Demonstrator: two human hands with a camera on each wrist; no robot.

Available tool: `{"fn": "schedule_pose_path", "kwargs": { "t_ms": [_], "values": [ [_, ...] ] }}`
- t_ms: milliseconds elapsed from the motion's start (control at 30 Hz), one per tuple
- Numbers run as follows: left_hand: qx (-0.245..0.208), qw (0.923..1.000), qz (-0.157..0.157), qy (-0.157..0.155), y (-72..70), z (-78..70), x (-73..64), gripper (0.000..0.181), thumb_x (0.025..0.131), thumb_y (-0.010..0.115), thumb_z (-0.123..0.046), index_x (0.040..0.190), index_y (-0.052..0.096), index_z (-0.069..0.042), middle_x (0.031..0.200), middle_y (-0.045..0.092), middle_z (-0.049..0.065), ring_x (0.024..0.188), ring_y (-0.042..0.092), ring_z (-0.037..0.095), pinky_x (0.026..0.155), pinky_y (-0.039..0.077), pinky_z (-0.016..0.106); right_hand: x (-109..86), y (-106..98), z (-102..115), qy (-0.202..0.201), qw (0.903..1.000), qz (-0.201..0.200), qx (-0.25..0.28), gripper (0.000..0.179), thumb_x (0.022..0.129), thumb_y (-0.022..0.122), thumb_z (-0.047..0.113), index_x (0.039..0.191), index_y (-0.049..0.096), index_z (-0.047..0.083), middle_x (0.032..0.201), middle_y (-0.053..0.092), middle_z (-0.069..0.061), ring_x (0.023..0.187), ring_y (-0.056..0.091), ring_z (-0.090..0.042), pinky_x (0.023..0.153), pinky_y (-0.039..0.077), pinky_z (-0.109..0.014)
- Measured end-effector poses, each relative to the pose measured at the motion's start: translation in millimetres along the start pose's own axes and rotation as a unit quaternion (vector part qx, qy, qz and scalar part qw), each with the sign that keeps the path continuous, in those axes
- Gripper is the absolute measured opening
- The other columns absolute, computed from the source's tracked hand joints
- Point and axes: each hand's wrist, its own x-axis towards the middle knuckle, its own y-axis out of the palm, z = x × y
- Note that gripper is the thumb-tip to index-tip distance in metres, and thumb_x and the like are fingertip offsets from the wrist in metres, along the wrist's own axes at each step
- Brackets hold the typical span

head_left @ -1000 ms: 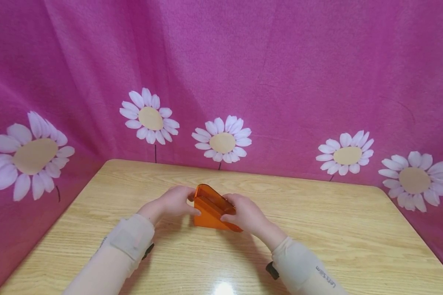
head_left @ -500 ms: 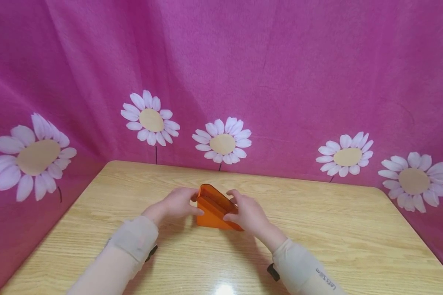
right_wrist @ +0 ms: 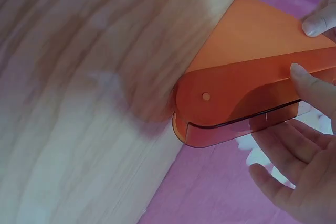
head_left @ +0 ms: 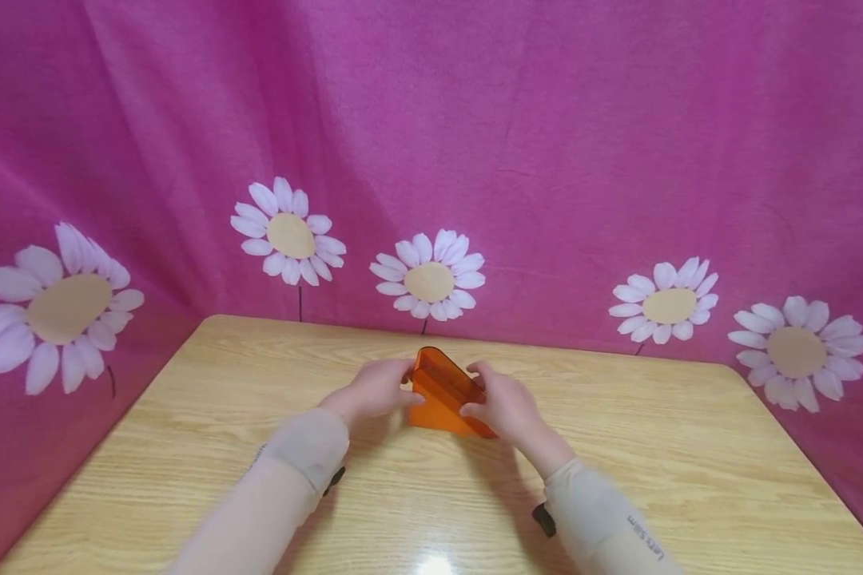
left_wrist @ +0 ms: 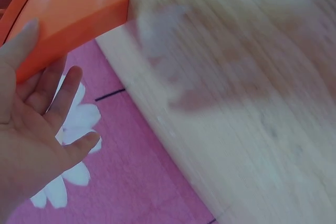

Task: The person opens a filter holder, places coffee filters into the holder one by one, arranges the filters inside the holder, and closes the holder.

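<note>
A wedge-shaped orange plastic case (head_left: 439,409) stands between the two hands near the middle of the table. Its top slopes down to the right, and a see-through panel rises at the back. In the right wrist view the case (right_wrist: 247,35) shows a round pin near its rounded end. My left hand (head_left: 375,390) pinches the tall left end, thumb in front and fingers behind. With its thumb on the near edge and fingers behind the clear panel, my right hand (head_left: 509,407) holds the low right part. Whether the case's underside touches the table cannot be told.
The light wooden table (head_left: 618,463) spreads out on all sides of the hands. A magenta cloth (head_left: 561,160) with white flowers hangs behind and at the sides. A light spot (head_left: 435,563) gleams on the table's near part.
Both hands have shifted the orange case to the right and slightly farther from me. The right fingers lifted a little off the back panel half a second ago and are now against or near it.
</note>
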Motion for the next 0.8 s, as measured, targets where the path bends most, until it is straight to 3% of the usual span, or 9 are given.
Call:
{"fn": "schedule_pose_path", "kwargs": {
  "t_ms": [233, 400, 633, 800],
  "values": [
    [-0.002, 0.9999, -0.008, 0.007, 8.6, -11.1, 13.5, 0.03, 0.084, 0.069, -0.024, 0.111, 0.061, -0.012, 0.103, 0.067, 0.004, 0.1, 0.06, 0.022, 0.094, 0.039, 0.042, 6.1, -8.9, -15.4, 0.034, 0.9991, 0.014, 0.021, 0.059, 0.075, 0.076, 0.015, 0.127, 0.049, 0.004, 0.113, 0.066, -0.016, 0.103, 0.063, -0.031, 0.088, 0.047, -0.047],
    [-0.006, 1.0, -0.005, -0.002, 12.6, -13.0, 20.3, 0.031, 0.085, 0.068, -0.026, 0.111, 0.06, -0.012, 0.105, 0.067, 0.003, 0.099, 0.059, 0.021, 0.094, 0.039, 0.042, 8.6, -13.0, -19.8, 0.037, 0.9989, 0.015, 0.022, 0.06, 0.075, 0.076, 0.014, 0.127, 0.048, 0.002, 0.113, 0.066, -0.018, 0.104, 0.062, -0.032, 0.09, 0.047, -0.047],
    [-0.038, 0.999, 0.005, -0.022, 13.7, -16.8, 21.7, 0.035, 0.086, 0.067, -0.025, 0.118, 0.06, -0.011, 0.115, 0.066, 0.005, 0.11, 0.058, 0.024, 0.104, 0.035, 0.043, 8.8, -15.1, -22.0, 0.031, 0.9992, 0.012, 0.024, 0.061, 0.075, 0.076, 0.013, 0.127, 0.048, 0.001, 0.112, 0.066, -0.02, 0.105, 0.062, -0.033, 0.092, 0.046, -0.048],
    [-0.035, 0.9993, 0.003, -0.014, 15.7, -20.8, 21.8, 0.035, 0.086, 0.066, -0.025, 0.118, 0.06, -0.012, 0.117, 0.066, 0.004, 0.112, 0.058, 0.024, 0.104, 0.034, 0.044, 8.0, -17.0, -25.4, 0.035, 0.999, 0.018, 0.022, 0.062, 0.075, 0.076, 0.012, 0.128, 0.047, 0.001, 0.113, 0.065, -0.02, 0.106, 0.061, -0.034, 0.092, 0.046, -0.048]
  ]
}}
